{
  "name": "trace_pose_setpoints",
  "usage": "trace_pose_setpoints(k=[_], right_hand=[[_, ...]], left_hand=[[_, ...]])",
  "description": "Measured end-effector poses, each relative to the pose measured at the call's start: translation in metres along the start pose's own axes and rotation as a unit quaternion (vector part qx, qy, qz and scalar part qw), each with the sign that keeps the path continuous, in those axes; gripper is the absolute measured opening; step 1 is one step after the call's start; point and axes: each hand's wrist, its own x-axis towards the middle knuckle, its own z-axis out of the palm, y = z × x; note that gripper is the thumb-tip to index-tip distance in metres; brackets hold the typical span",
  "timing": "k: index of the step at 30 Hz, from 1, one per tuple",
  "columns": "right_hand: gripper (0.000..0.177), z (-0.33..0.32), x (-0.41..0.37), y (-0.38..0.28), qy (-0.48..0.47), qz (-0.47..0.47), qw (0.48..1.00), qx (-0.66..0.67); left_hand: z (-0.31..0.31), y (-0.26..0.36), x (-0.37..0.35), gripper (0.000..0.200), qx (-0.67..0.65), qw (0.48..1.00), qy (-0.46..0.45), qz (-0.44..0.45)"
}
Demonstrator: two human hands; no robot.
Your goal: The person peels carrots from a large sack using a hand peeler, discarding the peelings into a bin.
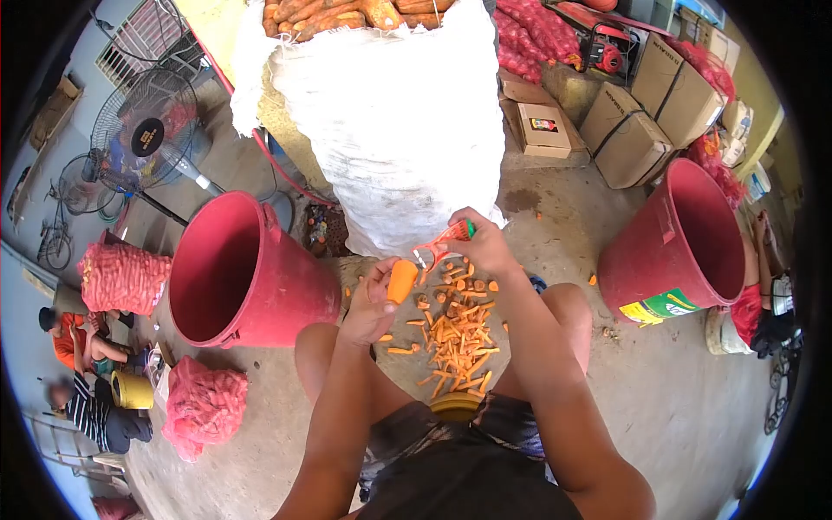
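My left hand (pixel 367 308) is closed around a short, peeled orange carrot (pixel 401 282), its blunt end pointing up. Closed on the orange-red handle of a peeler (pixel 449 239) is my right hand (pixel 485 245); a bit of green shows at the handle's end. The peeler's head is just right of the carrot, with a small gap between them. Below both hands, a pile of carrot peelings and cut ends (pixel 459 338) lies on the concrete floor between my knees.
A big white sack (pixel 399 113) stands ahead, with unpeeled carrots (pixel 347 16) at its top. Red tubs stand left (pixel 286 286) and right (pixel 633 251). Pink net bags (pixel 204 403), a fan (pixel 147 137) and two seated people are at left. Cardboard boxes (pixel 628 134) sit at back right.
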Motion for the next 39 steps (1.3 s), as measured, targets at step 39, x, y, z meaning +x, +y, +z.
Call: trace_pose_setpoints(k=[39], right_hand=[[0.041, 0.003, -0.004, -0.003, 0.009, -0.01, 0.999, 0.035]], left_hand=[[-0.001, -0.007, 0.001, 0.075, 0.037, 0.999, 0.038, -0.006]])
